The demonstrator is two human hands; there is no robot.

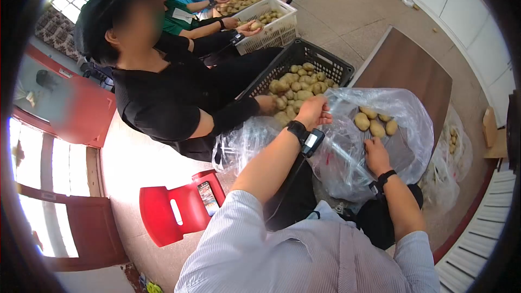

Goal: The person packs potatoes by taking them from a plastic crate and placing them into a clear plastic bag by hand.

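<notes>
A clear plastic bag (407, 106) lies wide open in front of me, with several potatoes (376, 128) inside. My right hand (376, 154) reaches into the bag's mouth, its fingers just below the potatoes; what they touch, if anything, is too small to tell. At the bag's left edge, near the black crate, my left hand (315, 112) has its fingers curled together, and what lies within them is hidden. The black crate (341, 66) holds many potatoes (304, 83). A co-worker's hand (266, 104) rests among them, left of my left hand.
A brown board (412, 65) lies beyond the bag. White crates (282, 32) of potatoes stand at the upper middle, beside other seated people. A red stool (163, 217) with a phone (208, 198) is at lower left. Another potato bag (456, 157) lies right.
</notes>
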